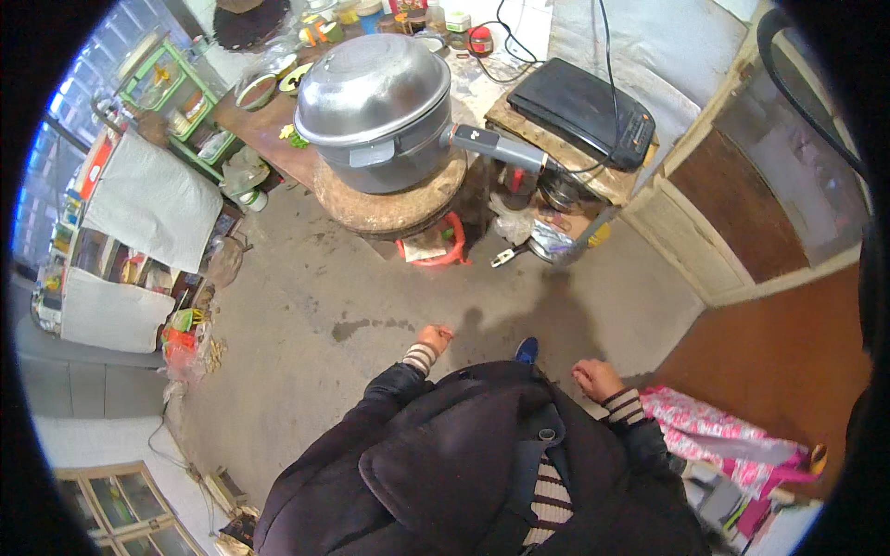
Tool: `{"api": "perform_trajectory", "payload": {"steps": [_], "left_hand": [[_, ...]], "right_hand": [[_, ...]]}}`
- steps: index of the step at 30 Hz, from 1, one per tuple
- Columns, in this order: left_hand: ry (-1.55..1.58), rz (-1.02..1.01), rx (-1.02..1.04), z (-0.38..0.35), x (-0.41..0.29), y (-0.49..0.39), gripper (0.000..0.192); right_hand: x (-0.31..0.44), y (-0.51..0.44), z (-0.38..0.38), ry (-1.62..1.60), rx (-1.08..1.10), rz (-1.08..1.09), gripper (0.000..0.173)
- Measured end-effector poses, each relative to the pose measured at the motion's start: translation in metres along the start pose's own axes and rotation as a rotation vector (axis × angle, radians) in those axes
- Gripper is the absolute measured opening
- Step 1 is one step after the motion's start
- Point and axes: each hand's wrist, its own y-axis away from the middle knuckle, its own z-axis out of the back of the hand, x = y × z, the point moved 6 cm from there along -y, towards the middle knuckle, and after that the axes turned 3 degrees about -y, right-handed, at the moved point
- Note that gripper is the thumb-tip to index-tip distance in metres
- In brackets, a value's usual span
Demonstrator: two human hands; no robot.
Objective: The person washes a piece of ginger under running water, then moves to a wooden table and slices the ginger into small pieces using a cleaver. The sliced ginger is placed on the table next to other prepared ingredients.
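My left hand [437, 337] hangs low over the concrete floor, its fingers curled in with nothing seen in them. On the other side of my body, my right hand [598, 379] is also loosely curled and appears to hold nothing. Neither hand touches anything. Ahead of me a grey electric pot [389, 163] with a long handle [497, 147] stands on a round wooden chopping board [348, 201]. A shiny domed metal lid [375, 87] covers the pot, hiding its contents. One blue shoe [527, 349] shows below my dark coat.
A black appliance [577, 111] with a cable lies on a stand at the right. Beneath the board is a red plastic basket [455, 240]. Green shelving [170, 90] and cloth-covered shelves [149, 201] line the left. A pink floral bag [716, 431] is near my right arm.
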Motion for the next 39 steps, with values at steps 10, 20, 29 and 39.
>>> {"api": "perform_trajectory", "payload": {"steps": [10, 20, 29, 39], "left_hand": [[-0.066, 0.439, -0.053, 0.000, 0.023, 0.022, 0.014], [-0.122, 0.432, -0.019, 0.013, 0.006, 0.015, 0.016], [-0.336, 0.227, -0.026, 0.025, -0.001, -0.066, 0.017], [-0.593, 0.091, 0.125, 0.023, 0.005, -0.099, 0.018]], "right_hand": [[-0.045, -0.095, 0.074, 0.021, 0.096, 0.164, 0.012], [-0.041, -0.133, 0.077, 0.031, 0.200, 0.168, 0.012], [-0.028, -0.147, 0.088, 0.101, 0.217, 0.097, 0.011], [-0.005, -0.148, 0.075, 0.089, 0.280, 0.132, 0.011]]}}
